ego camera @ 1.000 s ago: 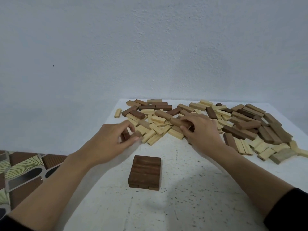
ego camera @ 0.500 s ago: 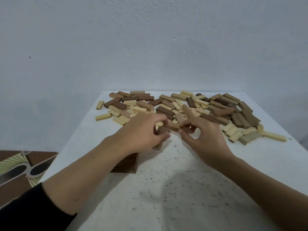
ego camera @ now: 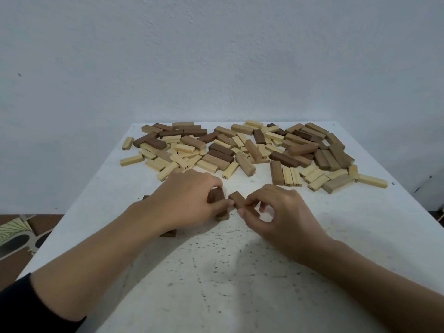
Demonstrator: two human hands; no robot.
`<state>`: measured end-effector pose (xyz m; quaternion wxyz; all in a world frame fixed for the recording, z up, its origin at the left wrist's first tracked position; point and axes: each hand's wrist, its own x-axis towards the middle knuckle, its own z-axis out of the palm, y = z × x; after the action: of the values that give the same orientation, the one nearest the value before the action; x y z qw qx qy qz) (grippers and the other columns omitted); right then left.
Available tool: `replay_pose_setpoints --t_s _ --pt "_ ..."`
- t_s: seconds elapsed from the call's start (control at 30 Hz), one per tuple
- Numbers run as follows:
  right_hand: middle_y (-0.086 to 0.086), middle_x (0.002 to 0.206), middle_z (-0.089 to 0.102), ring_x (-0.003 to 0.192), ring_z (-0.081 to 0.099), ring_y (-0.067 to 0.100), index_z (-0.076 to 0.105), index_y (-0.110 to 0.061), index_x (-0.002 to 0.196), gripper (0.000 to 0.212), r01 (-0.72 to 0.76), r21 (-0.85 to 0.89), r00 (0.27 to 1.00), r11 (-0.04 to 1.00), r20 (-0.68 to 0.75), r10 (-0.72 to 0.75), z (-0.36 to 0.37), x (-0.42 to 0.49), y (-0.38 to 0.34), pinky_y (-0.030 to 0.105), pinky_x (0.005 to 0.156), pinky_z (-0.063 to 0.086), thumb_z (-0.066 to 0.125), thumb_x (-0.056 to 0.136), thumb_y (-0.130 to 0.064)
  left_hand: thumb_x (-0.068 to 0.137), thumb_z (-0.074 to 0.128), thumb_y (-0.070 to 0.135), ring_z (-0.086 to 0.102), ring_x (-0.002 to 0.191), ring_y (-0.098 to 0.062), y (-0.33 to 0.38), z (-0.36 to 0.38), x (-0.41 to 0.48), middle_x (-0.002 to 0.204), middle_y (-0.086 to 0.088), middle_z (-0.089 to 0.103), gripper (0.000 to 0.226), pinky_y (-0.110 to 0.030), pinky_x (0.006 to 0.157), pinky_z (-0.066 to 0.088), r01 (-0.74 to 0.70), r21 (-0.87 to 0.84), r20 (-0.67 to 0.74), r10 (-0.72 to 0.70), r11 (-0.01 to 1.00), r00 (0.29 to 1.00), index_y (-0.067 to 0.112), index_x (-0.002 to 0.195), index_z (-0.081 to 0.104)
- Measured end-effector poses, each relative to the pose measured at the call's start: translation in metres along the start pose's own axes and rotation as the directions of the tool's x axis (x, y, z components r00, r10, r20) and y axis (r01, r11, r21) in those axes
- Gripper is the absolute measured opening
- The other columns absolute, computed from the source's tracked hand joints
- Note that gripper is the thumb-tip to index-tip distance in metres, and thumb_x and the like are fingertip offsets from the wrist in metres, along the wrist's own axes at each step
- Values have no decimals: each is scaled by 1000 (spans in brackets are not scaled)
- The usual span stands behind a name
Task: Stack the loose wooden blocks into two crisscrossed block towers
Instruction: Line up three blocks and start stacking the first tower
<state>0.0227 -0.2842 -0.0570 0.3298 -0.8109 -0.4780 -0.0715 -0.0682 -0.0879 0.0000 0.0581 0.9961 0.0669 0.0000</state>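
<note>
White speckled table, pale blue wall.

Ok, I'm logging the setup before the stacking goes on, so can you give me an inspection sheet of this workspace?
Surface: white table, speckled with dark flecks.
Job's things: loose wooden blocks, light and dark, heaped across the far half; dark stack mostly hidden under the left forearm.
Clutter: nothing seen.
Grippers: left hand grips held blocks, dark, count unclear; right hand pinches a single dark block beside them.
Cables: nothing seen.
Surroundings: plain pale wall behind; patterned floor at left.
</note>
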Motion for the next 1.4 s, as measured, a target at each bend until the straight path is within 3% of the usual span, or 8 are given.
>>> replay_pose_setpoints --t_s 0.13,0.27,0.47,0.63,0.8,0.97,1.13,1.4 --pt "-19 88 68 81 61 0 75 -26 96 41 -10 -11 999 1000 36 11 -3 7 -1 39 76 54 45 94 -53 94 36 74 47 105 -2 2 2 -15 111 19 48 48 -46 106 25 -50 98 12 49 994 999 43 124 58" --pt "-19 94 66 85 60 1 71 -26 100 40 -55 -53 998 997 6 56 -14 29 11 44 85 53 40 94 -50 96 28 72 44 119 -6 5 6 -17 129 18 48 57 -44 99 23 -91 161 -39 98 983 994 44 140 50" --pt "-7 115 61 115 54 17 66 -29 120 32 -153 -443 984 883 12 177 -34 59 24 46 101 31 44 101 -42 99 23 66 50 110 -7 4 9 -18 118 16 53 45 -45 94 23 -128 111 -79 137 986 987 58 140 41" --pt "-9 119 61 117 49 15 69 -24 103 37 -180 -579 959 795 76 272 -31 54 31 45 98 28 37 102 -44 98 27 62 50 102 -7 4 12 -18 107 14 52 41 -50 98 25 -149 81 -101 157 986 983 58 132 50" --pt "-13 121 64 110 51 10 70 -22 106 27 -113 -446 982 888 85 167 -33 36 31 36 88 23 46 100 -30 96 21 64 49 94 -6 5 17 -18 97 14 46 50 -49 94 27 -165 60 -140 172 985 975 52 129 57" --pt "-6 119 68 109 58 12 73 -16 115 33 26 -238 988 971 157 12 -31 17 17 39 94 45 50 94 -25 97 24 67 50 97 -6 8 18 -18 99 13 44 47 -46 93 21 -180 59 -145 187 982 972 50 131 54" --pt "-6 115 70 104 59 6 72 -16 121 34 82 -41 977 996 199 -72 -23 7 2 19 87 50 67 88 -21 94 23 77 40 104 -4 10 20 -21 110 11 37 65 -41 99 20 -163 89 -60 169 983 984 43 144 45" --pt "-17 120 66 115 59 0 71 -25 124 50 37 140 962 989 263 -74 -38 12 11 18 95 48 83 79 -42 92 36 74 41 107 -6 10 17 -24 115 11 38 63 -43 103 23 -150 57 -41 152 987 988 42 145 44"
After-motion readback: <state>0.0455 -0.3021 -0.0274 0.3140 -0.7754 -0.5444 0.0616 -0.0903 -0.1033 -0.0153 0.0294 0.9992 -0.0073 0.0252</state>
